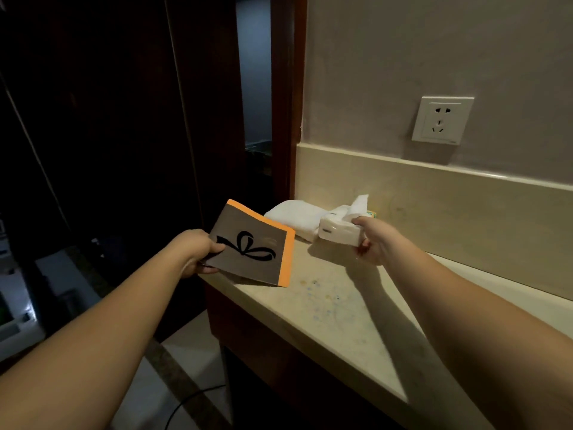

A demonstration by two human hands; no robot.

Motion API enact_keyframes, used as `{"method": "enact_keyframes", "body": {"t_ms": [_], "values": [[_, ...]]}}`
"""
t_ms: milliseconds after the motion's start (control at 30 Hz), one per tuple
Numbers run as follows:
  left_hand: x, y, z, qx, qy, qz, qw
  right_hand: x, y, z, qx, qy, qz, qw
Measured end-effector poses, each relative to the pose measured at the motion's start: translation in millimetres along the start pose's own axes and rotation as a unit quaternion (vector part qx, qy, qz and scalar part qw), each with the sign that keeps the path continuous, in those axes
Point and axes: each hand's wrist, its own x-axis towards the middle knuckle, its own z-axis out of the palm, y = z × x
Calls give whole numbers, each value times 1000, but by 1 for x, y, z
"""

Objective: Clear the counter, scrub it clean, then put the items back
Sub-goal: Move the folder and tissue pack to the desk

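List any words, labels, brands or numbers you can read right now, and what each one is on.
No text can be read in this view.
Grey box with orange edges, in the left hand: a black ribbon-bow drawing; a faint pale mark beside it is too blurred to read.
Tissue pack, in the right hand: no legible print.
Green-yellow item behind it: mostly hidden.
Wall socket: corner mark too small.

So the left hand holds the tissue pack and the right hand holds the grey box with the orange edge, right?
No, they are swapped. In the head view the left hand holds the grey box with the orange edge, and the right hand holds the tissue pack, both at the counter.
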Motion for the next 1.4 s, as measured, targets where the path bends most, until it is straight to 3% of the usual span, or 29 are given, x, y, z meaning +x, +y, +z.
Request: {"method": "enact_keyframes", "body": {"t_ms": [200, 400, 700, 833, 933, 1067, 1400], "values": [[-64, -9, -24, -151, -10, 52, 987, -62, 0, -15, 74, -39, -59, 995], [-156, -42, -36, -246, -42, 65, 966, -181, 35, -36, 121, -69, -98, 985], [-256, -100, -24, -225, -131, 84, 962, -321, 149, -99, 212, -37, -121, 969], [-288, -113, -3, -214, -200, 56, 954, -359, 198, -135, 266, -33, -181, 946], [-309, -120, 19, -200, -257, 30, 945, -386, 227, -162, 234, 1, -212, 949], [-335, -131, 55, -175, -332, -5, 927, -418, 263, -208, 213, 93, -181, 956], [-431, -142, 176, -101, -473, -22, 875, -514, 350, -324, 291, 276, -172, 900]]}}
